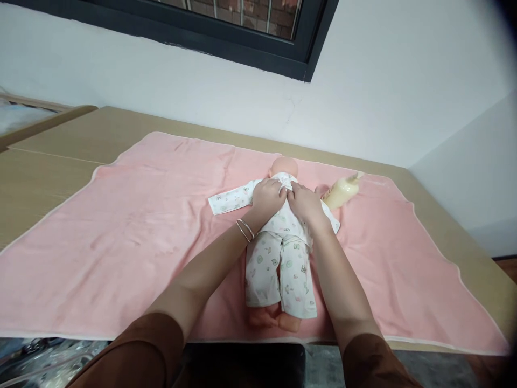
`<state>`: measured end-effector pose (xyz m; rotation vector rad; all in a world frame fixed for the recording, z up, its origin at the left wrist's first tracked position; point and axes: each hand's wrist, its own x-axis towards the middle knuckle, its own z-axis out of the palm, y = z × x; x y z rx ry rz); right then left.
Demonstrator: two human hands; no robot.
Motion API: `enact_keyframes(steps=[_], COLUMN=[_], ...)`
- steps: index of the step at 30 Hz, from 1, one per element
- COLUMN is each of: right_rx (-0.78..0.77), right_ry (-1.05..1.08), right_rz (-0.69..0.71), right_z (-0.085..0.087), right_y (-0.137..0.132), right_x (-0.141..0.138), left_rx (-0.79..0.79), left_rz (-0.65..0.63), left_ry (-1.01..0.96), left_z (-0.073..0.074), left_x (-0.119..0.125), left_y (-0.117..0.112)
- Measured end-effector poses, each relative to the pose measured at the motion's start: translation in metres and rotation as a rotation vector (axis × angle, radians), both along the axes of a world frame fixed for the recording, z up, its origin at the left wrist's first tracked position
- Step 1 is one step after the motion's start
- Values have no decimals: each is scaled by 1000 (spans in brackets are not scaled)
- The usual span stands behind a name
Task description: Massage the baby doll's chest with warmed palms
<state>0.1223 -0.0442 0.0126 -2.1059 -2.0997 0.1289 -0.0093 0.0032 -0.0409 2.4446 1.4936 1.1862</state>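
Note:
A baby doll (pixel 285 166) lies lengthwise in front of me, dressed in a white patterned shirt (pixel 283 221) and matching trousers (pixel 264 269). Its bare feet (pixel 288 322) point toward me. My left hand (pixel 269 196) rests on the upper part of the shirt, its fingers curled at the cloth near the neck. Close beside it, my right hand (pixel 305 202) also grips the shirt, the two thumbs nearly meeting over the middle. One sleeve (pixel 231 200) stretches flat to the left. My fingertips are partly hidden in the cloth.
A pink blanket (pixel 153 215) is spread under the doll over a wooden table (pixel 52 178). Right of the doll lies a pale yellow bottle (pixel 342 192). A white wall (pixel 363 97) and a dark window frame (pixel 311 54) stand behind. Clear plastic bags (pixel 48 361) sit below, left.

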Motion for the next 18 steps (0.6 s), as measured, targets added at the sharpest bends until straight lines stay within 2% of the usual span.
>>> enact_keyframes(steps=[3, 7, 13, 18], right_rx=[7, 16, 56, 106], right_ry=[-91, -72, 95, 229], right_rz=[-54, -102, -59, -62], right_z=[7, 6, -9, -24], right_y=[-6, -4, 7, 15], right_x=[-10, -12, 3, 10], left_rx=[-24, -93, -153, -165], left_rz=[59, 131, 154, 98], left_ry=[7, 22, 7, -30], left_z=[3, 7, 8, 2], left_x=[0, -1, 0, 0], left_y=[-5, -8, -5, 2])
